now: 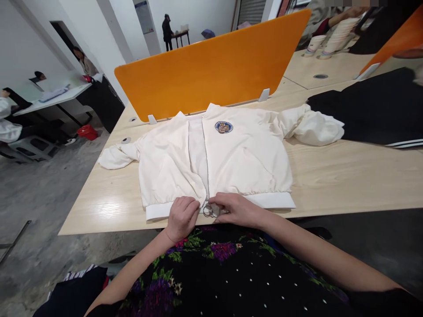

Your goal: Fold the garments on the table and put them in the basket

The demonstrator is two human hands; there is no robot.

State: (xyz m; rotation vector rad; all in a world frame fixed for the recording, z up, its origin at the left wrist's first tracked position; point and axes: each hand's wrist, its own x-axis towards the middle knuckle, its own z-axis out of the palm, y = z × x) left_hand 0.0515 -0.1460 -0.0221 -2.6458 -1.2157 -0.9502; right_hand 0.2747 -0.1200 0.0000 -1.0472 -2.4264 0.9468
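- Head view: the left hand [183,216] has its fingers folded over the hem [158,212] of a white jacket [244,163], pinching it beside the lower end of the zip [206,163].
- The right hand [233,207] is curled at the zip's other side, thumb apart from forefinger; whether its fingertips grip the fabric, I cannot tell from where I stand.
- Metal rings [209,211] sit between the hands, nearer the right.
- The jacket lies face up on the table [346,180], directly ahead of both hands; its long axis runs crosswise, sleeve to sleeve, while the parted front runs away from them toward the collar.
- Beyond the collar stands an orange divider [208,70]; a black garment [370,105] meets the sleeve on the right.
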